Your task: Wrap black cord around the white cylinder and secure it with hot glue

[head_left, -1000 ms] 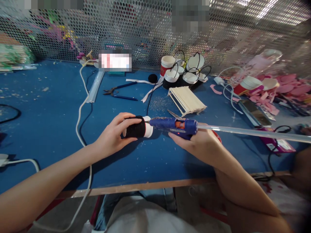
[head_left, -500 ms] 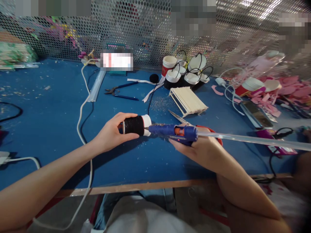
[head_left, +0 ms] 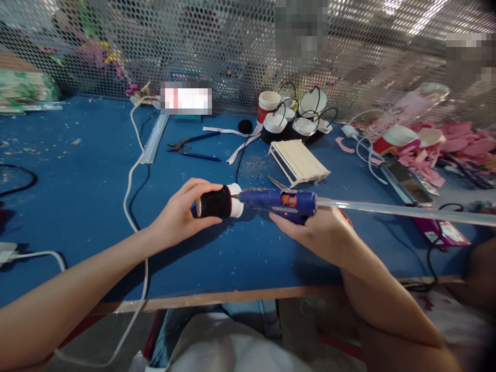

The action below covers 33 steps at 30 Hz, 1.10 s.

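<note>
My left hand (head_left: 182, 212) is closed around a small cup (head_left: 219, 201) wrapped in black with a white rim, held on its side just above the blue table (head_left: 77, 196). My right hand (head_left: 321, 230) grips a blue hot glue gun (head_left: 281, 201). The gun's nozzle touches the cup's white rim. A long clear glue stick (head_left: 406, 211) juts out of the back of the gun to the right. Scissors with a red handle (head_left: 279, 183) lie partly hidden under the gun and my right hand.
Behind my hands lie a bundle of wooden sticks (head_left: 300, 163), several black-wrapped cups with wire handles (head_left: 298, 121), pliers (head_left: 186, 147) and white ribbon (head_left: 232, 135). Pink cut-outs and red cups (head_left: 426, 142) crowd the right. A white cable (head_left: 132, 170) runs off the front edge. A perforated metal screen (head_left: 232, 46) backs the table.
The cup has turned slightly in my left hand and the glue gun's tip has shifted along the white rim. Both hands stay in nearly the same place.
</note>
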### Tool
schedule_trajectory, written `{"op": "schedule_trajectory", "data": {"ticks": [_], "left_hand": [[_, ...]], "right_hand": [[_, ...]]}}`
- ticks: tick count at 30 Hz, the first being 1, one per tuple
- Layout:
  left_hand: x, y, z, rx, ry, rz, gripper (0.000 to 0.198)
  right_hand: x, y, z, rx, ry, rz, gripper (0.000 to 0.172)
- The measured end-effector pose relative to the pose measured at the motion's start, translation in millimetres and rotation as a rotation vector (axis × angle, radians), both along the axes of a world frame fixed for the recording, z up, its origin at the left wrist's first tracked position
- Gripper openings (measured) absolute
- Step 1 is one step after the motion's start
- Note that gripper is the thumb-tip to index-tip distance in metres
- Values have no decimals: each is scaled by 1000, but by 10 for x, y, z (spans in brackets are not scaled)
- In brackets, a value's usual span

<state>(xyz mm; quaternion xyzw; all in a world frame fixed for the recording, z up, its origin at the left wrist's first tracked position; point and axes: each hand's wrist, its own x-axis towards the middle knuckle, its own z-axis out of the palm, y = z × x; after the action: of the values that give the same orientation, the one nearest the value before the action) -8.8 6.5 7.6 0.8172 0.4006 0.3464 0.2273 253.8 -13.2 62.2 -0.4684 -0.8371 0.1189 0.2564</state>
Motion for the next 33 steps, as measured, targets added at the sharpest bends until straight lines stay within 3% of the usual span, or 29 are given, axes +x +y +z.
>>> {"op": "schedule_trajectory", "data": {"ticks": [5,7,12,15,20,24,26,29,30,33], "left_hand": [[8,-12,14,35,37,1,53],[9,-7,10,18,45,21,54],[17,5,-5,-22,47,56,55],[23,2,0,-20,39,63,54],[26,-8,33,-3,65,65,54],[24,-21,48,20,77,58,53],[22,-32,50,46,79,41,52],[21,-51,46,108,93,1,50],[21,-57,43,138,100,-17,49],[30,-77,32,245,126,-79,46]], "right_hand": [[-33,69,4,-334,177,-224,25],[-1,137,42,-388,273,-276,26],[246,474,153,-117,303,-408,29],[440,754,143,-101,122,-584,32],[661,1134,-37,-97,-119,-739,43],[689,1221,-161,-117,-269,-778,43],[623,1171,-171,1,-320,-804,43],[379,981,-131,203,-251,-701,40],[263,897,-112,156,-169,-576,40],[-109,653,-72,-263,91,-107,50]]}}
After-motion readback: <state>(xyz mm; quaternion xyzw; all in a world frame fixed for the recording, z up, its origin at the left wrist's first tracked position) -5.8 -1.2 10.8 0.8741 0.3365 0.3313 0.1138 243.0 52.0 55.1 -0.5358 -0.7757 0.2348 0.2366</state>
